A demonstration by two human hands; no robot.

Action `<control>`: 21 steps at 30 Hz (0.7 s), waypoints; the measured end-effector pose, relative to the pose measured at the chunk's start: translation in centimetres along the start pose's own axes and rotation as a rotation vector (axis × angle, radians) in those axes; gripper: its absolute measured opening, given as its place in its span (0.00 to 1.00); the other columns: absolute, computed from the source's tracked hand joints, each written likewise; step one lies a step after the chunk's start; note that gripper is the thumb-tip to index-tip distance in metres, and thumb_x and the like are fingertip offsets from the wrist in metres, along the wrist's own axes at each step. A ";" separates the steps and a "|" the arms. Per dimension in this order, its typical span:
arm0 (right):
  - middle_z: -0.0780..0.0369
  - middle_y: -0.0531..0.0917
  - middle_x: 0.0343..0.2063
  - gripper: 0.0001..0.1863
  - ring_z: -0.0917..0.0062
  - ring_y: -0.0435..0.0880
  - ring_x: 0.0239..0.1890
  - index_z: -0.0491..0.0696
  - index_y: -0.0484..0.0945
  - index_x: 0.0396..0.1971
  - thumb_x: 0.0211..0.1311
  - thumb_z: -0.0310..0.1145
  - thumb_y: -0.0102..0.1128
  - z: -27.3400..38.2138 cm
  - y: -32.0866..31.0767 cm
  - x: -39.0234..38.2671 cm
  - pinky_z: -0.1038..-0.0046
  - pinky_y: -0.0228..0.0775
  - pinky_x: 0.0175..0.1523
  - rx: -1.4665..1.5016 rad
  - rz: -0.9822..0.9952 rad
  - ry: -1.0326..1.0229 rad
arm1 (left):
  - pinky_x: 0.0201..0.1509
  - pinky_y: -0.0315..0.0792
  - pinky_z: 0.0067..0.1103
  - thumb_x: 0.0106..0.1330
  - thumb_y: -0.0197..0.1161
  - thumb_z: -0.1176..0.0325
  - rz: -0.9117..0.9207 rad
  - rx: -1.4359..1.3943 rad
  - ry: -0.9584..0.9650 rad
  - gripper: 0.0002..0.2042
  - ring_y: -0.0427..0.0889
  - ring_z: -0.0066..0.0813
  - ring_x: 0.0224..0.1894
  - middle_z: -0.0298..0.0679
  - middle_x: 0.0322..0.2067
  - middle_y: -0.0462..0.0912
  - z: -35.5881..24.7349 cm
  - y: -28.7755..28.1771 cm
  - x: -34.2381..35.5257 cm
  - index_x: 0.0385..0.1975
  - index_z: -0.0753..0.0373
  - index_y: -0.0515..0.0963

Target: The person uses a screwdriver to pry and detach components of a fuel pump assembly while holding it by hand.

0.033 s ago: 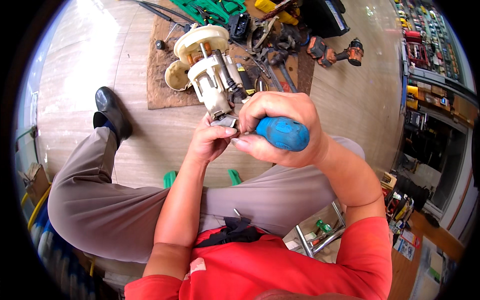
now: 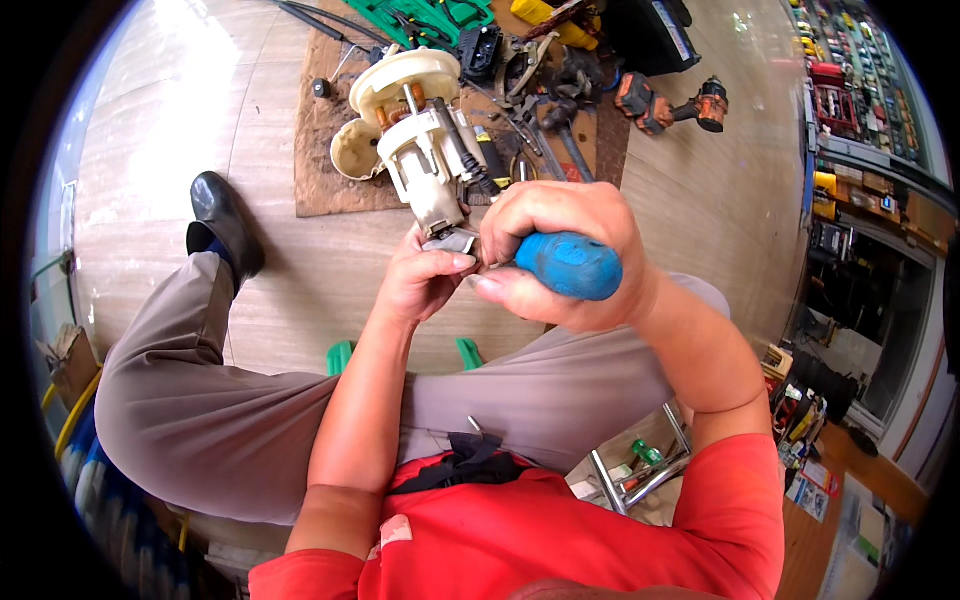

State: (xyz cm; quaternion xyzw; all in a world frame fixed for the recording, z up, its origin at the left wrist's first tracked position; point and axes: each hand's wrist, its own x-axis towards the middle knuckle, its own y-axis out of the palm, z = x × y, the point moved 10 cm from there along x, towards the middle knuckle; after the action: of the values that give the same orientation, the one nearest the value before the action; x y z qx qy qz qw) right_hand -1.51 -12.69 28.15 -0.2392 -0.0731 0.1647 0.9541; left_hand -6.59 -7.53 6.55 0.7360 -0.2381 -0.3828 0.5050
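Observation:
My left hand [image 2: 420, 275] is closed on a small grey metal piece [image 2: 448, 243] at the lower end of a cream plastic cylindrical assembly [image 2: 418, 170], which has a round flange [image 2: 400, 75] and a black corrugated tube [image 2: 470, 170]. My right hand [image 2: 555, 240] is wrapped round a blue handled tool [image 2: 570, 265], its tip hidden near the grey piece and my left fingertips. A cream plastic cup [image 2: 352, 152] lies left of the assembly.
A worn cardboard sheet [image 2: 320, 195] carries scattered hand tools, a green case [image 2: 360, 20] and a black box [image 2: 645, 30]. An orange power drill [image 2: 700, 105] lies right. Cluttered shelves [image 2: 860, 90] line the right; a chrome frame [image 2: 620, 480] stands below my right leg.
The blue handle in my right hand has shifted very slightly to the right. Everything else looks the same.

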 end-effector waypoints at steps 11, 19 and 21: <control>0.73 0.78 0.20 0.10 0.92 0.70 0.24 0.43 0.80 0.26 0.56 0.33 0.71 -5.3 -1.0 0.1 0.84 0.63 0.29 0.166 -0.194 0.451 | 0.37 0.76 0.28 0.49 0.66 0.82 -0.104 0.124 0.046 0.27 0.78 0.29 0.33 0.38 0.35 0.77 0.7 -1.6 0.6 0.52 0.63 0.69; 0.69 0.81 0.20 0.12 0.89 0.76 0.24 0.43 0.80 0.23 0.57 0.36 0.70 -6.9 -1.9 0.1 0.82 0.66 0.29 0.199 -0.323 0.469 | 0.38 0.75 0.30 0.49 0.65 0.82 -0.157 0.271 0.012 0.26 0.76 0.28 0.31 0.37 0.34 0.76 0.9 -1.7 0.5 0.50 0.64 0.68; 0.69 0.81 0.20 0.12 0.89 0.75 0.23 0.44 0.81 0.23 0.58 0.37 0.69 -7.2 -1.7 0.1 0.83 0.65 0.27 0.201 -0.329 0.494 | 0.38 0.74 0.30 0.48 0.65 0.82 -0.176 0.379 0.023 0.26 0.76 0.28 0.30 0.37 0.33 0.76 1.0 -2.4 0.4 0.50 0.64 0.69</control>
State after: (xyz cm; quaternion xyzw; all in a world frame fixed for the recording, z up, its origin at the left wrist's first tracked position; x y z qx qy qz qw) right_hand 0.61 -17.18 22.71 -0.1615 0.1401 -0.0485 0.9757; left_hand -7.21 -7.51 4.02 0.8401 -0.2351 -0.3655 0.3247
